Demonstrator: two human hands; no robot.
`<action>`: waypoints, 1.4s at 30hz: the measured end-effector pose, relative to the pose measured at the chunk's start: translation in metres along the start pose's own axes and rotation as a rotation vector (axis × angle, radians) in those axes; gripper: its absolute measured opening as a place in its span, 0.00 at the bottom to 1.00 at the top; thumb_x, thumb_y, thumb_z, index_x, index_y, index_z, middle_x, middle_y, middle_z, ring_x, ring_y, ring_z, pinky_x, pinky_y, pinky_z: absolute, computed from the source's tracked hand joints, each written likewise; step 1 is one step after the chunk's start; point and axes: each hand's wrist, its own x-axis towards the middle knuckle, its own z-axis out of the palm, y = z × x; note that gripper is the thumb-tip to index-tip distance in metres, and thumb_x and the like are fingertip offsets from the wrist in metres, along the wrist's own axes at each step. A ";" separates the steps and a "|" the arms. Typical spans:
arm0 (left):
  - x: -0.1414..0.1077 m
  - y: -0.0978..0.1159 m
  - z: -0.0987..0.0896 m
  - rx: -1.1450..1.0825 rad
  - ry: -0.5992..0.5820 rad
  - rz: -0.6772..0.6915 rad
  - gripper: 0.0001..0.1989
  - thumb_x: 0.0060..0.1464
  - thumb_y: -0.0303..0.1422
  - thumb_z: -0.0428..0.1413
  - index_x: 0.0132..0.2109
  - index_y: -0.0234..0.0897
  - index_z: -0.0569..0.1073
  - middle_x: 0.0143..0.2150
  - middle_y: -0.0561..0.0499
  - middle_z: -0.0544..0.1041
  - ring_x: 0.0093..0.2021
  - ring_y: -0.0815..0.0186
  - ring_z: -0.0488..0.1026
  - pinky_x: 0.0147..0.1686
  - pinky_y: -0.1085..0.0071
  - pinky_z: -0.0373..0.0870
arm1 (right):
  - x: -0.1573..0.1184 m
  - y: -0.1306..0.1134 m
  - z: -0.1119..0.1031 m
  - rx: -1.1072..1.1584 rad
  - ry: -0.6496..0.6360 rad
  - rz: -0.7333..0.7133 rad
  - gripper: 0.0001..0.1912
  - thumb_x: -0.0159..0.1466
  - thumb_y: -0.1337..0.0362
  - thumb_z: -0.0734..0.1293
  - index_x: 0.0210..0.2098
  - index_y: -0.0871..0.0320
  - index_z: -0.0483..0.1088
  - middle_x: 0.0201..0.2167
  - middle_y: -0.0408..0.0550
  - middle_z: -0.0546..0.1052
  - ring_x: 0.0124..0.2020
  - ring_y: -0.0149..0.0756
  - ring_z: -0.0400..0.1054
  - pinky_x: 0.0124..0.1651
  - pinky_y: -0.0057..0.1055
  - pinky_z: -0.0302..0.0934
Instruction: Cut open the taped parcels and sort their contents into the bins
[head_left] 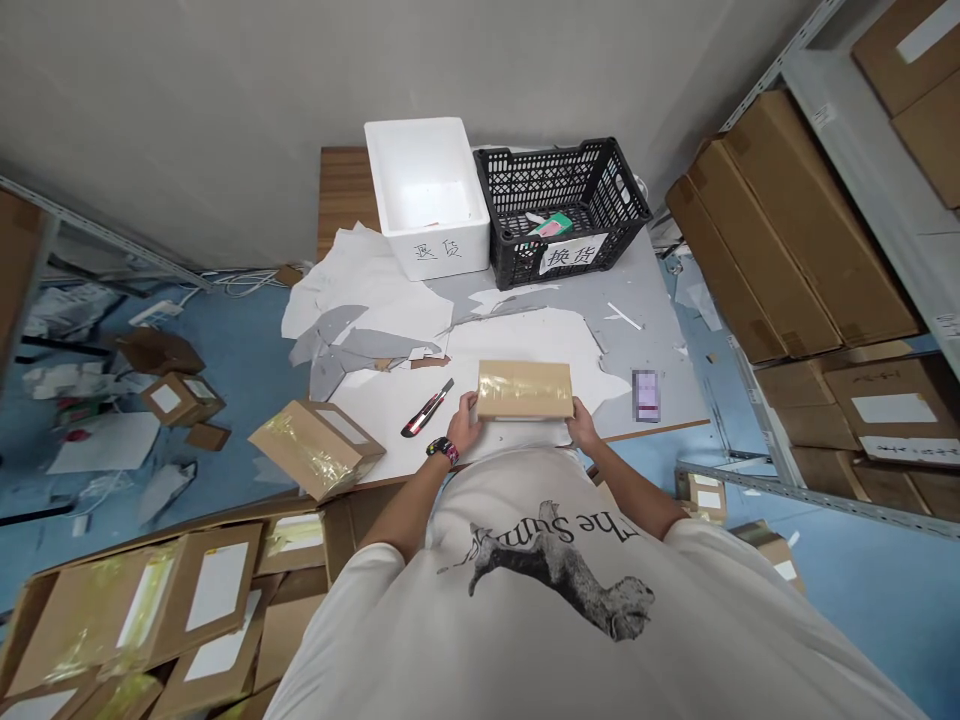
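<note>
A taped cardboard box (524, 390) is held level at the table's front edge, close to my shirt. My left hand (464, 424) grips its left end, and my right hand (581, 422) grips its right end. Yellowish clear tape runs along the top of the box. To the left of my left hand, a red and black utility knife (427, 408) lies on the white sheet covering the table. Farther left, a second taped box (318, 446) rests tilted at the table's left front corner.
At the table's back stand a white foam box (442, 252) and a black plastic crate (628, 218) with small items inside. A phone (646, 396) lies at the right. Parcels fill a large carton (341, 530) at lower left. Shelves with cartons (795, 235) flank the right side.
</note>
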 end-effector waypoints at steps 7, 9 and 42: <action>-0.018 -0.017 -0.058 0.431 0.174 -0.090 0.32 0.59 0.28 0.56 0.69 0.42 0.77 0.73 0.41 0.79 0.77 0.45 0.70 0.80 0.47 0.62 | -0.003 -0.008 -0.024 0.005 0.098 0.114 0.37 0.59 0.37 0.66 0.59 0.52 0.82 0.61 0.56 0.85 0.56 0.51 0.81 0.59 0.47 0.75; -0.019 -0.017 -0.078 0.567 0.298 -0.239 0.29 0.60 0.31 0.59 0.69 0.38 0.76 0.73 0.34 0.76 0.76 0.41 0.69 0.77 0.44 0.64 | 0.002 -0.022 -0.025 0.006 0.141 0.083 0.40 0.61 0.36 0.66 0.64 0.52 0.80 0.66 0.58 0.83 0.57 0.50 0.80 0.61 0.46 0.74; 0.000 0.060 -0.034 0.017 -0.087 -0.048 0.61 0.56 0.52 0.73 0.88 0.55 0.54 0.80 0.38 0.72 0.60 0.48 0.83 0.56 0.58 0.79 | -0.055 -0.173 0.015 -0.886 -0.519 -0.554 0.28 0.75 0.60 0.69 0.73 0.44 0.77 0.66 0.49 0.85 0.62 0.59 0.81 0.65 0.49 0.72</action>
